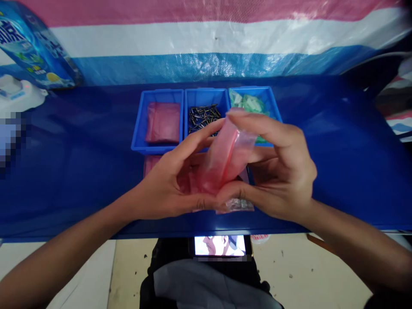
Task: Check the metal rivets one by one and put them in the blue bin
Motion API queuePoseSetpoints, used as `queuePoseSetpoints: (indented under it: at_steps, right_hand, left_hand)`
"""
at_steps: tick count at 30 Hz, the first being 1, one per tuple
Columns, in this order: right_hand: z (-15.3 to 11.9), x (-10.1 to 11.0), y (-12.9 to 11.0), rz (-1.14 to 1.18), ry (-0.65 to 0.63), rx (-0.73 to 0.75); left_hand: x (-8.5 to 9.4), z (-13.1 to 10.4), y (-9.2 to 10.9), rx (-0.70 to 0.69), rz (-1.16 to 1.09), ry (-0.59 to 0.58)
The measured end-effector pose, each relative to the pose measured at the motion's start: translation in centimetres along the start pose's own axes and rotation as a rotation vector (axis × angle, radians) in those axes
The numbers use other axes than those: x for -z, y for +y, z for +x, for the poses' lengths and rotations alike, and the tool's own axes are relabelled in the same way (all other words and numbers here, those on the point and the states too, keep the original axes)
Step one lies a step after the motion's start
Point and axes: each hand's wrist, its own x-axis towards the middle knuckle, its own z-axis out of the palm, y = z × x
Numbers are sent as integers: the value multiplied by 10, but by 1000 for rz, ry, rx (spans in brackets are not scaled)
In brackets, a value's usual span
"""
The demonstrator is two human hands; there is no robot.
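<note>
Pink translucent plastic bag, grasped between the left hand and right hand above the glossy blue table, looks light, limp and slippery, best pinched by its edges beside the red seal line. Farther out, the shiny blue packet bears bold Chinese-looking characters, too incomplete to read surely.

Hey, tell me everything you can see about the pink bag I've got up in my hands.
The pink bag looks like thin, see-through plastic, with a brighter pink-red line running lengthwise along it. It is creased and tilted, its upper end leaning to the right. It hovers over the near part of the blue table, with the left hand and right hand both touching it. Whether anything is inside is unclear.
</note>
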Motion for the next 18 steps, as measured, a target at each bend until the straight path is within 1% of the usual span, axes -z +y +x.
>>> queuePoseSetpoints:
  at_steps: [1,3,4,6,8,10,12,15,16,18]
  right_hand:
    - [1,2,0,13,53,-9]
    - [3,6,-1,50,229,-61]
    - [5,9,0,50,280,-95]
    - [8,13,3,58,335,-169]
    - [11,15,7,66,352,-211]
    - [13,16,10,59,371,-213]
    - [15,17,10,54,391,-201]
    - [16,17,7,41,406,-165]
    - [17,17,7,35,403,-152]
    - [17,17,9,32,405,-83]
  left_hand:
    - [1,1,0,-12,33,49]
    - [8,4,2,-30,104,145]
    - [12,5,4,-29,115,188]
    - [22,8,8,-29,55,269]
    - [32,11,10,-21,-39,322]
    - [39,12,12,13,-82,329]
    - [43,14,14,79,-87,300]
    - [43,14,19,183,-163,268]
    - [42,13,20,200,-192,264]
    - [40,12,20,190,-228,273]
